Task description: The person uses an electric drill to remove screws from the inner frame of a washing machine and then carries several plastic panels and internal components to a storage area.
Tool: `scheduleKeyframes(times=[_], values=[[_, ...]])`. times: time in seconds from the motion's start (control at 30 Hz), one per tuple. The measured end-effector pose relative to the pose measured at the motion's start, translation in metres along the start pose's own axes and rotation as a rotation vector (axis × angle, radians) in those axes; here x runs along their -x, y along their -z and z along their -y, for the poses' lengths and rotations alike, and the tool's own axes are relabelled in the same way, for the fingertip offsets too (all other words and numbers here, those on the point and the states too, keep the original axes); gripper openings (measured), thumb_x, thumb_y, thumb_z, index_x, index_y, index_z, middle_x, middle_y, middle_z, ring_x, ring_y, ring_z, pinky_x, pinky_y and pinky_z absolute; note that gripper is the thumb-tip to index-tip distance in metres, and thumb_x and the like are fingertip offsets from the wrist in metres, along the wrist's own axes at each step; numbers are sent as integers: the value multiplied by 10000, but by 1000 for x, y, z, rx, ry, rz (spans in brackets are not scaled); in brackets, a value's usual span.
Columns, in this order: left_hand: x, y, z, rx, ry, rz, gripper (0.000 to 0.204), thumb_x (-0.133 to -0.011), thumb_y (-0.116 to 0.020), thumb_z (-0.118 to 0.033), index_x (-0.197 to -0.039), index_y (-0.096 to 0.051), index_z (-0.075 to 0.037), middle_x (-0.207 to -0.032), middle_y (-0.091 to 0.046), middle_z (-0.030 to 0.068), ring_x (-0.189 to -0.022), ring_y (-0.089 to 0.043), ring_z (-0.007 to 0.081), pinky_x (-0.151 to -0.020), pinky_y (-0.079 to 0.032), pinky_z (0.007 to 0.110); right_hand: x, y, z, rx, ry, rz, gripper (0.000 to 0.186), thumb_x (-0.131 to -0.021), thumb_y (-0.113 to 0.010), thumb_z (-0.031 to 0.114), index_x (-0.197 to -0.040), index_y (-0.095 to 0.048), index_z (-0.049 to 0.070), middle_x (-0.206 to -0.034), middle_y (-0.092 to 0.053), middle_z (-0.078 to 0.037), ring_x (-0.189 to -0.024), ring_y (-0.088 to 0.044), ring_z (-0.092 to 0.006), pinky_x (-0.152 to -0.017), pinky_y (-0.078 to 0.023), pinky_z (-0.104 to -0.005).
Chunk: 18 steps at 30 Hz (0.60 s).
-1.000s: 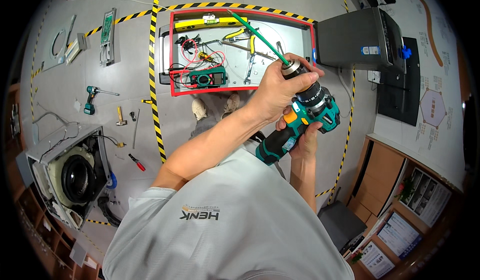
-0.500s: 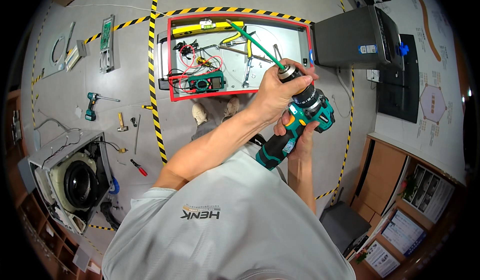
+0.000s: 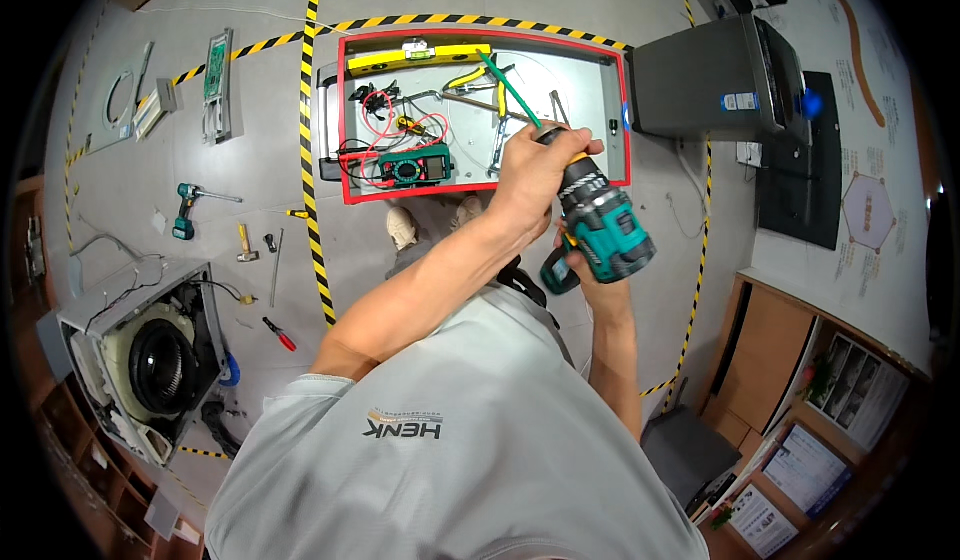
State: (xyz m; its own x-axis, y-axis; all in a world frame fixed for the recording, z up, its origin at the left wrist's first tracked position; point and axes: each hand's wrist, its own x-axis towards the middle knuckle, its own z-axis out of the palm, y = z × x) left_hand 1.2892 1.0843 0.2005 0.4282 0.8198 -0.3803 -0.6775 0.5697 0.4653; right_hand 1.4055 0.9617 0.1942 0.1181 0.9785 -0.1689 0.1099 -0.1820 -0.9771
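Note:
My left hand (image 3: 533, 172) is closed around the chuck end of a green and black cordless drill (image 3: 607, 228). A long green rod (image 3: 510, 88) sticks out from the chuck, pointing up and left over a red-rimmed box (image 3: 343, 80). Below the drill body, my right hand (image 3: 600, 288) is wrapped round the handle, its fingers partly hidden. Inside the box lie a yellow spirit level (image 3: 440, 56), a green multimeter (image 3: 412, 168) with red and black leads, yellow-handled pliers (image 3: 465, 78) and a wrench (image 3: 497, 150).
At left on the floor are a second drill (image 3: 187, 210), a hammer (image 3: 246, 242), red-handled pliers (image 3: 279, 335) and an opened appliance (image 3: 150, 360) with a round black drum. A dark grey cabinet (image 3: 700, 80) stands right of the box. Striped tape (image 3: 308, 140) crosses the floor.
The drill has turned, its rear now tilting down and toward the right and its handle swinging partly from view. My left hand has shifted slightly left with the chuck.

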Motion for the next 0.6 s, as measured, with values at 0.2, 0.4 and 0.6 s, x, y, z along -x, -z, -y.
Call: scheduleKeyframes(times=[0.2,0.4,0.6], values=[[7,1,-12,142,154,114,207,-872,-625,-215,-954,-568,-34,-1003,-646,158,-1004,-595,234,-826,-525,361,0,2,11,348,58,-48,311,-719,-795,73,-970,-617,30,-860,-622,-39,-712,-584,-128,-628,-483,-267],[6,1,-14,384,269,272,225,-835,-682,-232,-935,-599,-48,-1045,-640,179,-1077,-584,325,-990,-429,456,-6,-2,32,-169,26,-74,394,-735,-784,187,-1038,-603,11,-931,-644,-64,-766,-613,-149,-668,-498,-274],[6,-19,-20,267,155,258,186,-818,-653,-157,-928,-537,-62,-1001,-646,201,-957,-624,264,-834,-537,400,-14,-4,20,-375,-15,1,548,-699,-792,379,-1054,-575,23,-915,-611,-67,-745,-600,-156,-673,-491,-272]])
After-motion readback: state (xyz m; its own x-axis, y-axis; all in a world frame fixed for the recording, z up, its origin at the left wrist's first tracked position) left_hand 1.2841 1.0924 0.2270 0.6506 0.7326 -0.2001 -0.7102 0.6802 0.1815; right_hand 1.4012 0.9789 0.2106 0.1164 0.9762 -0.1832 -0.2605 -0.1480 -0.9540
